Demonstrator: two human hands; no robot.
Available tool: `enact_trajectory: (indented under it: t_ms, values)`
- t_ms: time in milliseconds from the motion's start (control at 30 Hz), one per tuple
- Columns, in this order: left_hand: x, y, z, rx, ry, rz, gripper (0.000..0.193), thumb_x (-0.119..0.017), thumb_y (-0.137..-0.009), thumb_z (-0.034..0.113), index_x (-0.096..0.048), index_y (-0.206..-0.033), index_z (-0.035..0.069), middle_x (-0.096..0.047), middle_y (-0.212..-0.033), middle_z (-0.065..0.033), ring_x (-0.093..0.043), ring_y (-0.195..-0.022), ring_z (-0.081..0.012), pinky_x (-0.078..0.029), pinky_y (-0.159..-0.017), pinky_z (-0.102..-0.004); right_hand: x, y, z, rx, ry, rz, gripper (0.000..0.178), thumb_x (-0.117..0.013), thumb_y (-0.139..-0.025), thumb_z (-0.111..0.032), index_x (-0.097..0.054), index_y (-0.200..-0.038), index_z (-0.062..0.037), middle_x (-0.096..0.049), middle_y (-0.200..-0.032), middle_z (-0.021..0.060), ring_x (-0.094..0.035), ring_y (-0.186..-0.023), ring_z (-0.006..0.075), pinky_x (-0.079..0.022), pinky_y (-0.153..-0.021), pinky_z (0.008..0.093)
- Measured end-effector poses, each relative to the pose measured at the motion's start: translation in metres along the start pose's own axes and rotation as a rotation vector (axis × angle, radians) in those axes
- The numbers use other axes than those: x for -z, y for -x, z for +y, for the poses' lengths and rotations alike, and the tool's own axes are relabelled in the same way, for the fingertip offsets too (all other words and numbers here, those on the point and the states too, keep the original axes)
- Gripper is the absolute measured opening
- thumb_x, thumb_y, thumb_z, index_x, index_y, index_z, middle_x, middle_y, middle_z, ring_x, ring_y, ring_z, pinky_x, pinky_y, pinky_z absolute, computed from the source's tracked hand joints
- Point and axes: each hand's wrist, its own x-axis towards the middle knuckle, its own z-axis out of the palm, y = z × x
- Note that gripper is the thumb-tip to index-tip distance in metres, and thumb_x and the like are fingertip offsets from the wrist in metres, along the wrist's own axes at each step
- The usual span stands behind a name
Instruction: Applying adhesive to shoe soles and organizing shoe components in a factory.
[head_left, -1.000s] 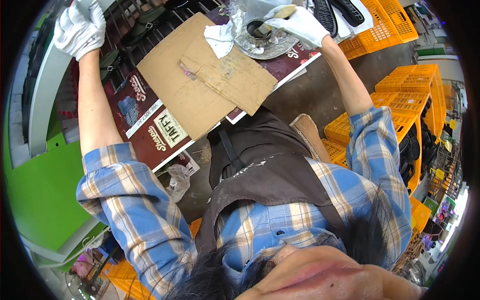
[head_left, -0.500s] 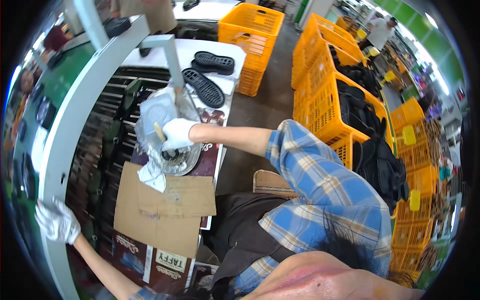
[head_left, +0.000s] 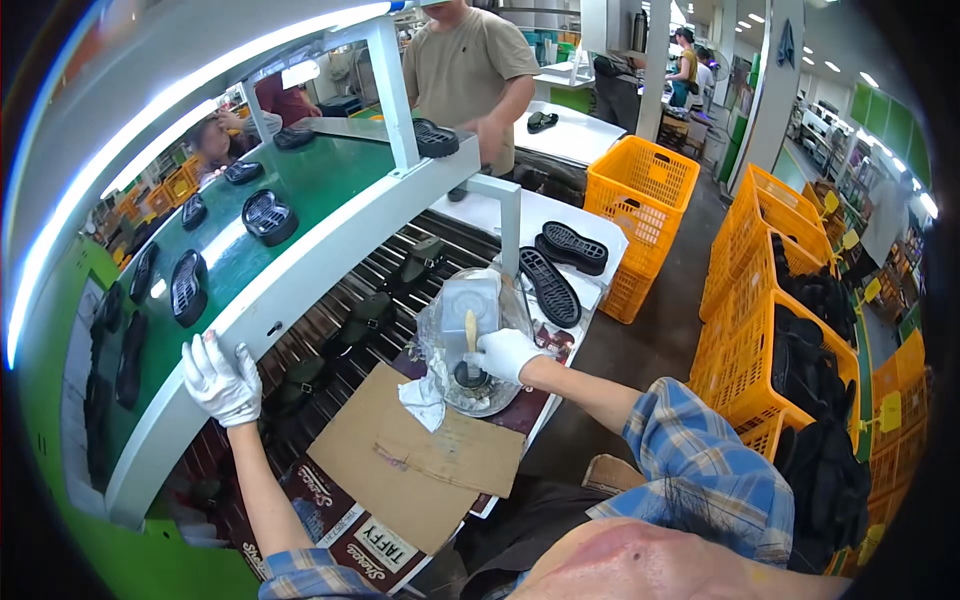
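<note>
My left hand (head_left: 222, 380), in a white glove, rests with its fingers spread on the pale metal rail (head_left: 262, 325) of the raised green conveyor. My right hand (head_left: 508, 356), also gloved, has its fingers closed at the pale handle of a brush (head_left: 470, 328). The brush's lower end goes down into a small dark pot (head_left: 470, 376). Pot and brush are over a round, plastic-lined tray (head_left: 490, 403). Behind the brush, inside the tray, is a translucent bluish container (head_left: 470, 300). A crumpled white cloth (head_left: 423, 402) hangs at the tray's near left edge.
Shoe soles (head_left: 268, 218) ride on the green belt (head_left: 320, 172). Dark green shoes (head_left: 365, 322) lie on rollers below. Two black soles (head_left: 550, 287) lie beyond the tray; flattened cardboard (head_left: 400, 470) lies nearer. Yellow crates (head_left: 760, 370) stand right. A co-worker (head_left: 470, 75) stands at the far end.
My view has swung up and left, so everything sits lower and farther right and more of the conveyor shows. My left hand stays on the rail, my right hand at the brush.
</note>
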Motion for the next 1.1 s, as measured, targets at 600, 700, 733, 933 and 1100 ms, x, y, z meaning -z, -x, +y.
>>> enact_trajectory:
  t_ms: [600, 700, 733, 933, 1100]
  values:
    - [-0.010, -0.007, 0.003, -0.059, -0.058, 0.063, 0.051, -0.069, -0.081, 0.040, -0.057, -0.124, 0.014, -0.058, -0.118, -0.0089, -0.052, -0.112, -0.0334, -0.045, -0.090, -0.0466, 0.047, 0.021, -0.006, -0.103, 0.018, -0.146, 0.080, -0.041, -0.086, -0.073, -0.072, -0.085, 0.0005, -0.067, -0.078, 0.0224, -0.066, -0.078, 0.0384, -0.050, -0.077, 0.0429]
    - [-0.011, -0.007, 0.007, -0.064, -0.039, 0.065, 0.050, -0.070, -0.080, 0.038, -0.058, -0.122, 0.014, -0.059, -0.116, -0.0087, -0.053, -0.111, -0.0340, -0.045, -0.090, -0.0464, 0.057, 0.037, -0.004, -0.089, 0.031, -0.150, 0.078, -0.042, -0.087, -0.071, -0.071, -0.094, 0.0014, -0.067, -0.084, 0.0244, -0.065, -0.082, 0.0390, -0.050, -0.078, 0.0426]
    - [-0.008, -0.007, 0.005, -0.051, -0.019, 0.065, 0.049, -0.071, -0.080, 0.036, -0.059, -0.122, 0.013, -0.060, -0.115, -0.0090, -0.053, -0.110, -0.0345, -0.044, -0.090, -0.0466, 0.061, 0.046, -0.010, -0.065, -0.081, -0.127, 0.075, -0.044, -0.088, -0.069, -0.071, -0.096, 0.0008, -0.068, -0.082, 0.0233, -0.066, -0.081, 0.0385, -0.050, -0.078, 0.0422]
    - [-0.006, -0.012, 0.016, 0.030, 0.041, 0.071, 0.034, -0.067, -0.085, 0.024, -0.063, -0.114, 0.007, -0.064, -0.109, -0.0120, -0.057, -0.105, -0.0342, -0.044, -0.093, -0.0458, 0.064, 0.059, -0.026, 0.167, -0.359, -0.597, 0.063, -0.049, -0.091, -0.061, -0.070, -0.106, -0.0031, -0.067, -0.075, 0.0141, -0.066, -0.070, 0.0250, -0.052, -0.070, 0.0354]
    - [-0.010, -0.015, 0.021, 0.051, 0.086, 0.074, 0.028, -0.064, -0.087, 0.021, -0.066, -0.110, 0.007, -0.064, -0.108, -0.0128, -0.057, -0.104, -0.0332, -0.043, -0.093, -0.0453, 0.032, 0.062, -0.049, 0.377, -0.396, -0.894, 0.047, -0.050, -0.094, -0.047, -0.069, -0.108, -0.0054, -0.069, -0.098, 0.0161, -0.065, -0.090, 0.0322, -0.050, -0.082, 0.0367]
